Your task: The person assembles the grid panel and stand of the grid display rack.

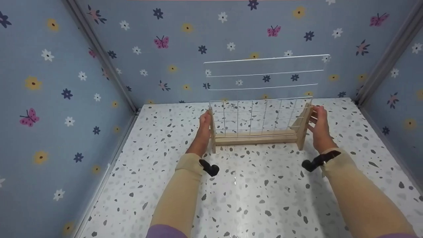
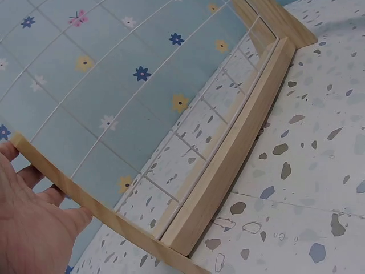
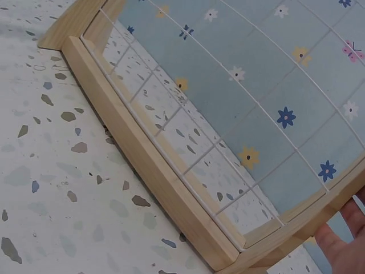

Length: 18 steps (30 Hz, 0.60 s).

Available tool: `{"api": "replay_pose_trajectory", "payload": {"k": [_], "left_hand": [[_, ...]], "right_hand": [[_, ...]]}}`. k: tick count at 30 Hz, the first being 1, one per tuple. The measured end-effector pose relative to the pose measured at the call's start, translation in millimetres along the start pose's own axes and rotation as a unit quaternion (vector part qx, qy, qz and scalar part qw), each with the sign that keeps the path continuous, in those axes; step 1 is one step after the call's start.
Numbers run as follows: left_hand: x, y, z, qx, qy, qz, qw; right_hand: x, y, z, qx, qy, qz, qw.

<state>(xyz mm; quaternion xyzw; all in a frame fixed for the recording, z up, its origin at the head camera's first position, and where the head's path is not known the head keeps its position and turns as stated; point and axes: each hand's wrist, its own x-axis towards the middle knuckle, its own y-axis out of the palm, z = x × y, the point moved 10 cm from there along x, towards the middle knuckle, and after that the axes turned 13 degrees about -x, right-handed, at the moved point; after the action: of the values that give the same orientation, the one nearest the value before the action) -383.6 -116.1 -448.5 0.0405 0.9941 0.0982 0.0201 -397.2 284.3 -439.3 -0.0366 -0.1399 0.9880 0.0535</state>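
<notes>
A light wooden rack with a white wire grid point(image 1: 256, 138) stands on the speckled surface, a wooden panel at each end. My left hand point(image 1: 203, 131) holds its left side panel point(image 2: 85, 200) from the outside; in the left wrist view the thumb and fingers lie along that panel, fingertips partly hidden behind it. On the other end, the right hand point(image 1: 321, 129) holds the right side panel point(image 1: 304, 127), its thumb and fingers against the wood. Above the panels the wire grid point(image 1: 264, 73) rises with several horizontal bars. A wooden crossbar point(image 3: 142, 154) joins the panels low down.
The white speckled surface point(image 1: 251, 185) spreads under and in front of the rack. Blue flowered walls stand behind point(image 1: 214, 33), at the left point(image 1: 49, 125) and at the right point(image 1: 408, 102). Black straps with knobs sit on both wrists.
</notes>
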Motion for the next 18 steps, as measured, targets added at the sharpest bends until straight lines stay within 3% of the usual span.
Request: {"api": "replay_pose_trajectory", "payload": {"k": [9,18], "left_hand": [[4.5,-10.0,-6.0,0.035,0.005,-0.017,0.9992],[1.0,-6.3,-7.1,0.05,0.013,-0.017,0.9985]], "right_hand": [[-7.1,9.4,6.7,-0.016,-0.03,-0.017,0.9993],[-8.9,10.6,3.3,-0.046,-0.023,-0.021,0.9984]]}}
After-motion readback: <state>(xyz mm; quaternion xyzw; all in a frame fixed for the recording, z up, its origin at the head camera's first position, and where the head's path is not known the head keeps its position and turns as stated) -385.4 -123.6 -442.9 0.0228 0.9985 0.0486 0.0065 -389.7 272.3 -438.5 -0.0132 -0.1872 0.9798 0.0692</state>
